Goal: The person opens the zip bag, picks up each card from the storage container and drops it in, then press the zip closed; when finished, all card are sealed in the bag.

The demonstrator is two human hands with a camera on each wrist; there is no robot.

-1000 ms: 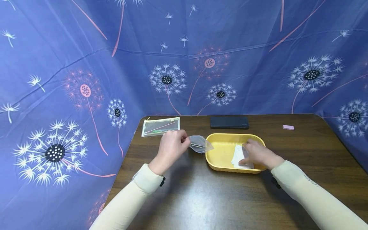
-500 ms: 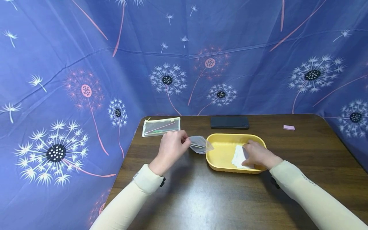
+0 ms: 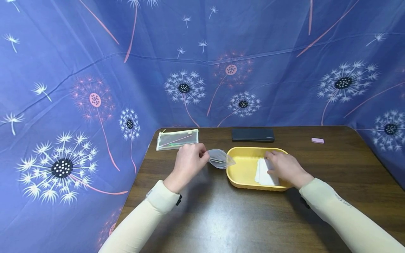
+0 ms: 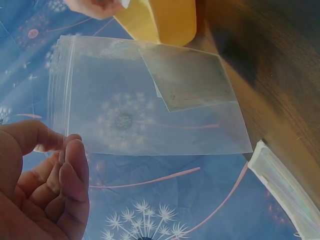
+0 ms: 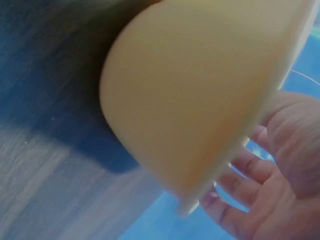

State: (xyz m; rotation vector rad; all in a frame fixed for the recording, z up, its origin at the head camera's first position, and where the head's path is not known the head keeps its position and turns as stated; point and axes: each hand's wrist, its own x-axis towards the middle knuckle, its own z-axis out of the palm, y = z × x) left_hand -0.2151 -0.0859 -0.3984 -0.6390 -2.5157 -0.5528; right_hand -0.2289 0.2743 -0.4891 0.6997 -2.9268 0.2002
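A clear zip bag [image 4: 125, 100] hangs from my left hand [image 3: 191, 156], whose thumb and fingers pinch its zip edge. A flat grey piece [image 4: 195, 80] with a pale edge behind it lies in the bag's far corner. The bag's tip reaches over the left end of a yellow tray [image 3: 234, 179]. Inside the tray's right half are white paper pieces [image 3: 262, 174]. My right hand [image 3: 286, 168] is over them, fingers bent; a scrap of white shows at its fingertips in the left wrist view. The tray's wall hides those fingertips in the right wrist view.
A mesh zip pouch [image 3: 177, 139] with thin sticks inside lies at the back left. Behind the tray is a flat dark case [image 3: 252, 135]. A small pink block [image 3: 317, 140] lies at the right on the wooden table [image 3: 221, 221]. Patterned blue cloth hangs behind.
My right hand has shifted slightly up and away over the papers, uncovering more white, and the grey patch beside its fingers no longer shows. The left hand and bag stay still.
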